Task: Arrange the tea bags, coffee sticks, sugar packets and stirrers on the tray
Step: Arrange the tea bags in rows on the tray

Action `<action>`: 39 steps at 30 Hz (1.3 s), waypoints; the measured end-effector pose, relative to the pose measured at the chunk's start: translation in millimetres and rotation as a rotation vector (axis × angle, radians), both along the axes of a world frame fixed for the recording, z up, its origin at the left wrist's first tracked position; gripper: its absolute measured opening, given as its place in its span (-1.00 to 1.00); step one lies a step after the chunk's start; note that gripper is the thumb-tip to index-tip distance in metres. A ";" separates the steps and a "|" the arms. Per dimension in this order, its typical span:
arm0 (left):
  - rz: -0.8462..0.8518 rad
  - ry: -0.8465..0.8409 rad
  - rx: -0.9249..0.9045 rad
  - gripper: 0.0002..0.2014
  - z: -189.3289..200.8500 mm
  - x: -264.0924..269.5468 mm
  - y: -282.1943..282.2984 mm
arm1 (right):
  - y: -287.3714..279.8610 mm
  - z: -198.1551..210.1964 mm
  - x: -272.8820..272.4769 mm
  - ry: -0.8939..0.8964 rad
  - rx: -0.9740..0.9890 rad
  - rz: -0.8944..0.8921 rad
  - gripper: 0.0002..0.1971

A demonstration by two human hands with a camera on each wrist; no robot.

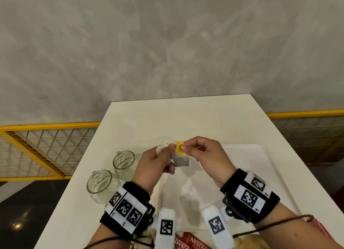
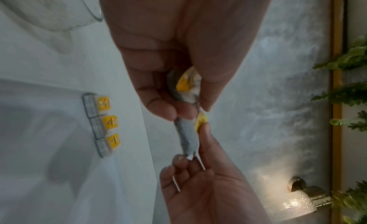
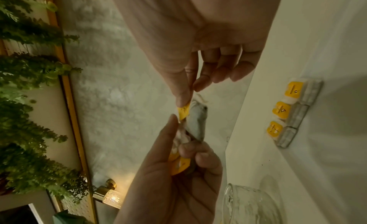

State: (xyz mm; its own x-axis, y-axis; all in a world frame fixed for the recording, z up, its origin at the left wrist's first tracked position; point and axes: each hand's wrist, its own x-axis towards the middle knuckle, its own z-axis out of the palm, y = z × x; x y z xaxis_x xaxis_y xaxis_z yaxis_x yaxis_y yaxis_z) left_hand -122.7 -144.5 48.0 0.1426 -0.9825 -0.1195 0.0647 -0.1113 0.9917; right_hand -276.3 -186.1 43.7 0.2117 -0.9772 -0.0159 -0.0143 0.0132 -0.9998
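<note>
Both hands are raised over the white table [image 1: 167, 118]. My left hand [image 1: 167, 148] grips a small bunch of tea bags [image 2: 188, 84] with yellow tags. My right hand [image 1: 183, 147] pinches the yellow tag [image 1: 179, 147] of one grey tea bag [image 1: 181, 160], which hangs between the two hands. In the right wrist view the thumb and forefinger close on that tag [image 3: 183, 111]. Three tea bags [image 2: 103, 125] lie in a neat row on the white tray [image 1: 260, 155], also seen as a row of tea bags [image 3: 288, 112] from the right wrist. My hands hide them in the head view.
Two empty glass jars [image 1: 123, 160] [image 1: 99, 183] stand left of the tray. Red coffee sticks [image 1: 193, 242] lie at the near edge. A yellow-framed mesh fence [image 1: 46, 146] runs beside the table on both sides, below a grey wall.
</note>
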 end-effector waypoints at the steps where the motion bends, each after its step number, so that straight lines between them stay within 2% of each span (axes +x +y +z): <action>1: -0.006 -0.004 -0.006 -0.80 -1.1 0.8 0.3 | -1.0 -0.1 0.1 0.009 -0.001 -0.004 -0.91; 4: -0.007 -0.049 -0.066 -0.85 -6.2 5.1 -1.0 | -4.5 0.8 1.0 0.073 -0.001 0.016 -0.87; 7: -0.006 -0.089 -0.102 -0.91 -10.8 9.9 -3.3 | -14.7 11.6 -0.5 0.130 0.059 0.151 -0.74; 10: -0.002 -0.111 -0.100 -0.92 -13.3 15.7 -6.9 | -27.0 24.3 -0.2 0.180 0.053 0.315 -0.85; 12: 0.002 -0.109 -0.090 -0.92 -14.3 19.3 -10.2 | -36.1 28.1 1.5 0.226 0.001 0.342 -0.92; 15: 0.067 -0.092 -0.047 -0.88 -17.3 28.8 -15.7 | -53.4 23.9 8.5 0.526 -0.211 0.266 -0.90; 17: 0.150 -0.006 0.005 -0.82 -20.4 36.6 -19.0 | -60.9 16.7 13.3 0.757 -0.342 0.215 -0.91; 21: 0.181 0.155 0.098 -0.74 -25.5 52.6 -20.8 | -66.8 -9.1 29.2 0.996 -0.340 0.357 -0.89; 24: 0.145 0.137 0.123 -0.73 -31.1 60.8 -18.9 | -68.4 -28.9 43.3 0.967 -0.232 0.503 -0.90; 26: 0.139 0.124 0.123 -0.74 -36.0 64.8 -18.3 | -72.1 -43.7 51.6 0.945 -0.190 0.525 -0.90; 28: 0.127 0.116 0.128 -0.72 -41.1 67.9 -17.8 | -78.3 -58.3 57.1 0.923 -0.176 0.470 -0.89; 33: 0.086 0.129 0.141 -0.63 -45.5 72.2 -13.1 | -97.0 -76.1 62.2 0.769 -0.148 0.196 -0.89; 37: 0.058 0.241 0.171 -0.62 -47.3 72.3 -8.6 | -102.8 -79.0 64.4 0.709 -0.086 0.138 -0.84; 39: 0.041 0.295 0.182 -0.64 -46.1 70.7 -7.1 | -98.9 -74.1 61.8 0.714 -0.120 0.125 -0.78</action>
